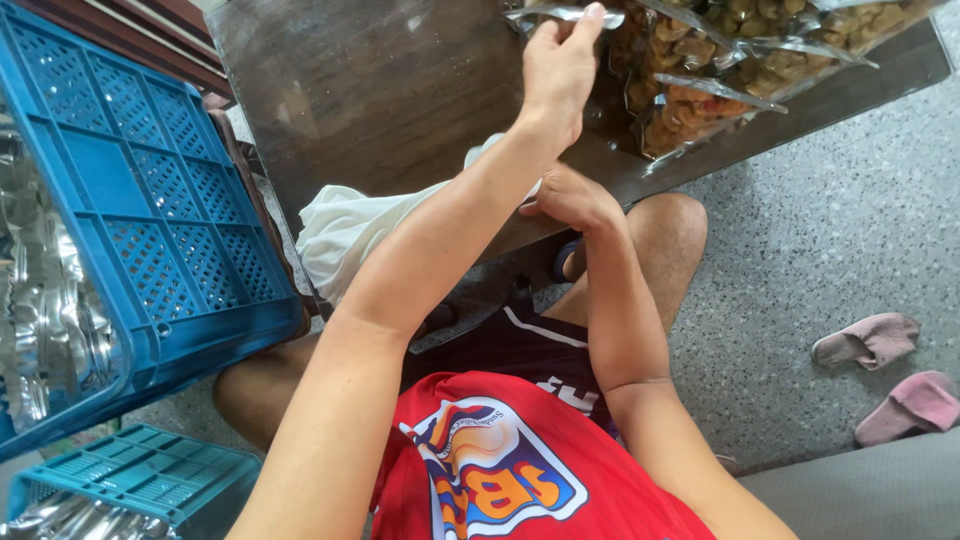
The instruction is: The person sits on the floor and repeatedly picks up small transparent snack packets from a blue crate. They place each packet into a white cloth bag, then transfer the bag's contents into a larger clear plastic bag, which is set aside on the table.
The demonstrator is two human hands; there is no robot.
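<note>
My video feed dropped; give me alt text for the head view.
Left hand pinches a clear snack bag on a dark table; right hand rests at the table's edge beside a white cloth. Blue crate sits left.

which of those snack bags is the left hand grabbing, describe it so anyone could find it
Start at the dark wooden table and go to the heap of clear snack bags at its far right. The left hand pinches the silvery sealed edge of the leftmost bag, the only one held by fingers; the rest lie untouched.
</note>
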